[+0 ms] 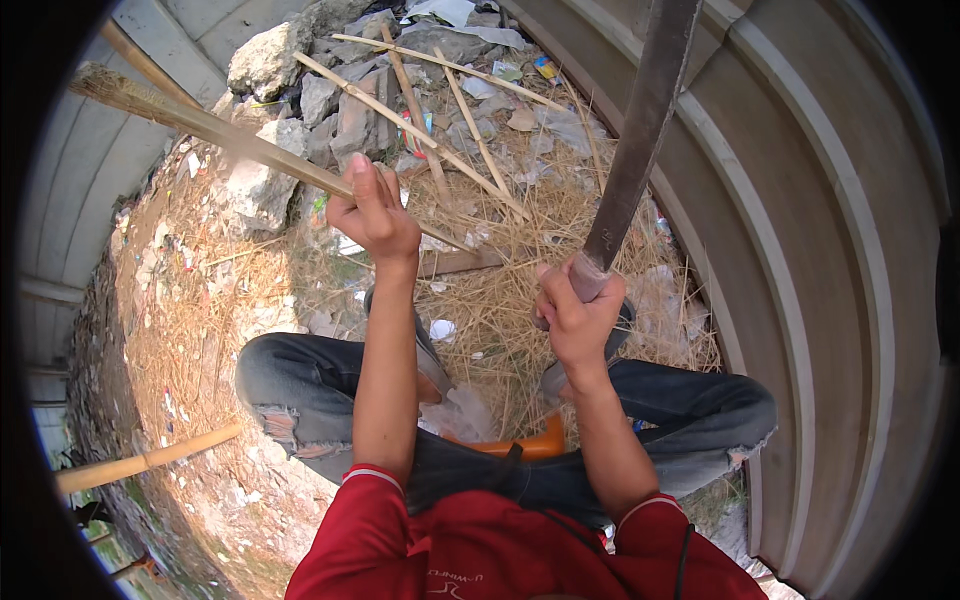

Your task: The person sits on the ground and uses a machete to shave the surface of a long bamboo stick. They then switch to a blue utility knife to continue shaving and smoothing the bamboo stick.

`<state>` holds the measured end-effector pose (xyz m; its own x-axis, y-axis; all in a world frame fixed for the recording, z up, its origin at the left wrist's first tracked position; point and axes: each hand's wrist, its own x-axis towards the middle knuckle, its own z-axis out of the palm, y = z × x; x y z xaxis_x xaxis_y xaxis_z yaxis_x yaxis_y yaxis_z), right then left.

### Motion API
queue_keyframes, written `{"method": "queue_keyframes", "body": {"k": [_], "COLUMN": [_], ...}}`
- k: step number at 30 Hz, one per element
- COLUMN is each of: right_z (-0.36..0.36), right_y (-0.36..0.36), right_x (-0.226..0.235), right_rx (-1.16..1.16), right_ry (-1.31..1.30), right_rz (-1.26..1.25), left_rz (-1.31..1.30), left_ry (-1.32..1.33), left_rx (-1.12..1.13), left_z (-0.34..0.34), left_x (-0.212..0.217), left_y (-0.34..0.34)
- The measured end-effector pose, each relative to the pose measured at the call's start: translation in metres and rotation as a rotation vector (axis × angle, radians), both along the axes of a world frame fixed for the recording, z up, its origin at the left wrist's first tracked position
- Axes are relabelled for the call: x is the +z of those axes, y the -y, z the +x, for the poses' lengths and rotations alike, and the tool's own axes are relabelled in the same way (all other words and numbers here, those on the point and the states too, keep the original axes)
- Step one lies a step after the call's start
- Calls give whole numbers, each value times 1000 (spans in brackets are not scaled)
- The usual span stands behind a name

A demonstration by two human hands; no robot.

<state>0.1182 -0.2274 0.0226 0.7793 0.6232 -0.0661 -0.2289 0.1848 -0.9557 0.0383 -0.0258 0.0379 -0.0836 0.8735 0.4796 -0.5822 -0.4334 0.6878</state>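
My left hand [376,212] is closed round a long bamboo strip [240,145], which slants from the upper left down to a thin end between my hands. In my right hand [580,315] I grip a machete [640,130] by its handle. Its broad dark blade points up and away, beside the metal wall, apart from the bamboo. Beneath the strip's lower end a flat piece of wood [455,262] lies on the ground. Pale shavings [510,320] are spread around it, between my feet.
Several split bamboo strips [430,150] lie ahead by rocks [265,62] and litter. A corrugated metal wall [800,230] curves along the right. Another bamboo pole [150,458] juts in at the left. An orange plastic object [535,440] is under my legs.
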Motion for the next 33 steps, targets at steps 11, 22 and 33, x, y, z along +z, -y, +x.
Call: {"method": "queue_keyframes", "body": {"k": [11, 22, 33], "right_z": [-16, -12, -17], "right_y": [15, 4, -11], "right_x": [-194, -78, -39], "right_rx": [231, -68, -62], "right_ry": [-227, -25, 216], "right_rz": [-827, -155, 41], "left_rz": [-38, -67, 13], "left_ry": [124, 26, -32], "left_rx": [-129, -122, -106], "left_z": [4, -15, 9], "left_x": [-24, 39, -6], "left_y": [-8, 8, -2]}}
